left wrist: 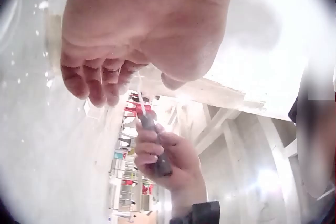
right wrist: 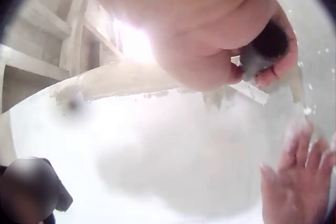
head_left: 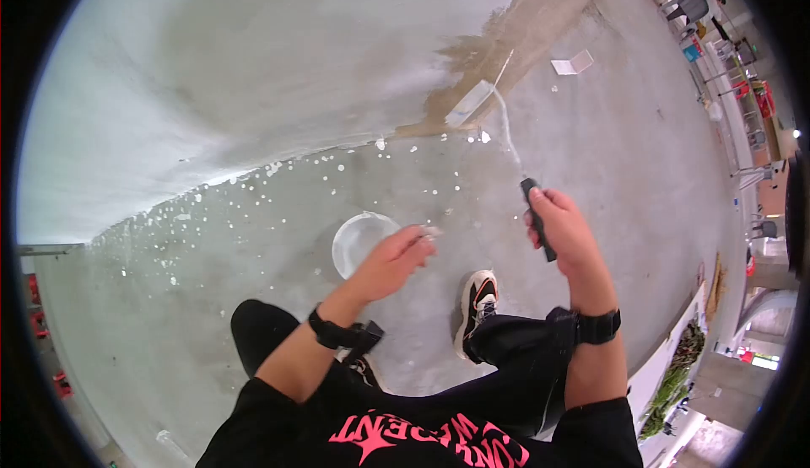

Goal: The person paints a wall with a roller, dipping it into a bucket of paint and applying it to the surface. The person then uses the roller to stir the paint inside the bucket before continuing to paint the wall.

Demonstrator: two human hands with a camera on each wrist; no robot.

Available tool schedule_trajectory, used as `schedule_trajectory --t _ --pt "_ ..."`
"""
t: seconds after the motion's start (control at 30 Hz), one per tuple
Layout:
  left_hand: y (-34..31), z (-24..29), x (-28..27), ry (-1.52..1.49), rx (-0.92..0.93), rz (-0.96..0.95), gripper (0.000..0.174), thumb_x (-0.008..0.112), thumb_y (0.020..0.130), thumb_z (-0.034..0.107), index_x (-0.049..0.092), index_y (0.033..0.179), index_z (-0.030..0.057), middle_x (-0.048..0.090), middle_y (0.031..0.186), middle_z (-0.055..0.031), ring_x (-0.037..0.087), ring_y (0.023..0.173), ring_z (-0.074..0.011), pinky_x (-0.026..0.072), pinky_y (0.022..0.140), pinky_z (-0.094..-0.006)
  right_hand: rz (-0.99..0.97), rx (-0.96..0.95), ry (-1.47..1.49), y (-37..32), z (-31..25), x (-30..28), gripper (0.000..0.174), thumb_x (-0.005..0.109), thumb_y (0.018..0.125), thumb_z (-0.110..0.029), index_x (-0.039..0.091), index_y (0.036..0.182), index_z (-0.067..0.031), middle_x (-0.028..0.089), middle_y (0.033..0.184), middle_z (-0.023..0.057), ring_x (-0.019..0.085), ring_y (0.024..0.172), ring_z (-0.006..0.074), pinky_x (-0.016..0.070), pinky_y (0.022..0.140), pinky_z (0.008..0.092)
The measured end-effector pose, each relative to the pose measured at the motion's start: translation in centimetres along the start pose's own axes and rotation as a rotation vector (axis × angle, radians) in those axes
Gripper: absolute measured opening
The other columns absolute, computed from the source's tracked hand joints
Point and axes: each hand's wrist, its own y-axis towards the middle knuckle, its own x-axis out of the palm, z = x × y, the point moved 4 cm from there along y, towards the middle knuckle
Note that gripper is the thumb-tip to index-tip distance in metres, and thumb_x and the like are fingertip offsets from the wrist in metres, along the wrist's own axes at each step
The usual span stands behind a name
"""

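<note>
A paint roller (head_left: 470,103) with a white sleeve lies against the brownish strip at the base of the pale wall. My right hand (head_left: 561,225) grips its dark handle (head_left: 538,219); that grip also shows in the left wrist view, where the right hand (left wrist: 176,163) is seen from the side. My left hand (head_left: 390,264) hovers over the right edge of a round white bucket (head_left: 342,249), its fingers loosely bent and whitish at the tips. In the right wrist view the left hand (right wrist: 299,182) has its fingers spread apart and nothing visible in them.
White spots dot the grey floor (head_left: 278,215) along the wall (head_left: 253,29). A small folded white card (head_left: 574,63) lies beyond the roller. One shoe (head_left: 478,308) stands near the bucket. Chairs (head_left: 688,4), tables and plants (head_left: 671,388) are along the right side.
</note>
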Motion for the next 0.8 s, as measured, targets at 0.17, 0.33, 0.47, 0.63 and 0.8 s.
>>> schedule_trajectory --t 0.17,0.33,0.47,0.63,0.8 --pt "1.9 2.2 6.6 -0.710 -0.166 -0.070 0.043 0.038 0.104 0.039 0.057 0.121 0.0039 0.063 0.106 -0.0042 0.059 0.094 -0.0159 0.0481 0.081 -0.0315 -0.160 0.169 0.304 -5.7 0.3 6.4 0.024 0.049 0.099 -0.026 0.054 0.103 -0.0028 0.057 0.076 0.0032 0.051 0.055 0.0116 0.0413 0.049 0.0269" --pt "1.7 4.8 7.6 -1.055 -0.301 -0.088 0.041 0.041 0.103 0.036 0.057 0.118 0.0022 0.061 0.108 -0.0053 0.060 0.098 -0.0162 0.0479 0.087 -0.0304 0.039 -0.117 0.178 -6.3 3.3 8.9 0.030 0.046 0.100 -0.024 0.052 0.116 -0.0001 0.058 0.077 0.0051 0.054 0.057 0.0145 0.0439 0.051 0.0307" --pt "2.5 2.8 6.3 -0.804 -0.312 -0.055 0.036 0.048 0.101 0.032 0.057 0.118 0.0028 0.062 0.106 -0.0052 0.060 0.097 -0.0139 0.0481 0.085 -0.0277 0.268 -0.380 -0.566 -10.4 1.4 9.3 0.029 0.051 0.094 -0.016 0.051 0.117 0.0019 0.060 0.081 0.0155 0.061 0.065 0.0303 0.0481 0.057 0.0408" --pt "0.6 1.2 7.9 -0.906 -0.592 -0.144 0.028 0.052 0.099 0.032 0.061 0.107 0.0067 0.064 0.099 -0.0034 0.061 0.091 -0.0128 0.0496 0.081 -0.0276 0.317 -0.387 -0.773 -10.8 3.7 9.9 0.031 0.057 0.084 -0.011 0.051 0.111 0.0039 0.059 0.088 0.0203 0.060 0.072 0.0372 0.0473 0.063 0.0465" --pt "-0.3 -0.6 8.7 -1.165 -0.641 -0.057 0.030 0.054 0.098 0.035 0.061 0.092 0.0069 0.065 0.089 -0.0033 0.062 0.082 -0.0125 0.0510 0.070 -0.0277 0.321 -0.428 -0.971 -9.8 5.2 11.4 0.032 0.060 0.076 -0.010 0.053 0.105 0.0033 0.057 0.089 0.0158 0.057 0.080 0.0323 0.0442 0.069 0.0415"
